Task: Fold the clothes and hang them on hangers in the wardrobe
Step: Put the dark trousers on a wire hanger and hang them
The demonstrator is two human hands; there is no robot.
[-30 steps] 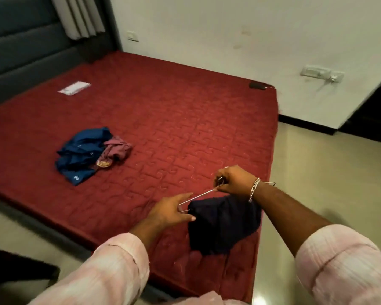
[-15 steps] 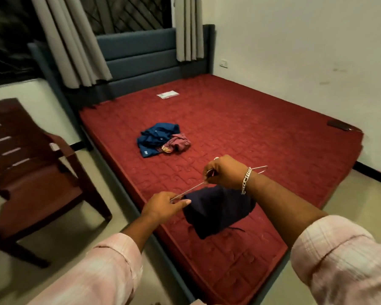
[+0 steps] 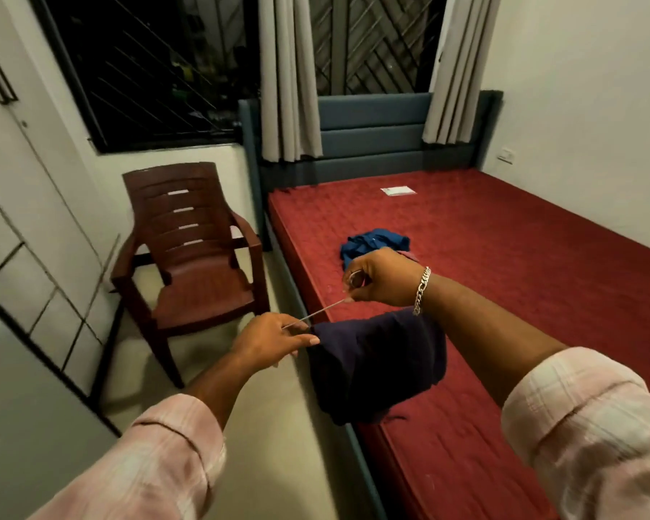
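Observation:
A thin metal wire hanger (image 3: 318, 312) hangs in the air above the bed's left edge. A folded dark navy garment (image 3: 376, 365) is draped over its bar. My right hand (image 3: 381, 277) grips the hanger's top near the hook. My left hand (image 3: 273, 341) pinches the hanger's left end beside the cloth. On the red mattress (image 3: 503, 264) behind my right hand lies a crumpled blue garment (image 3: 372, 242); part of it is hidden by my hand. The white wardrobe door (image 3: 19, 174) with a dark handle stands at the far left.
A brown plastic armchair (image 3: 192, 253) stands on the pale floor between the wardrobe and the bed. A white paper (image 3: 397, 191) lies near the grey headboard (image 3: 372, 129). Curtains and a barred window are behind. Bare floor runs between chair and bed.
My view has swung left from the bed's foot toward the chair, window and wardrobe. Both hands kept hold of the hanger with the navy garment, now carried over the bed's edge.

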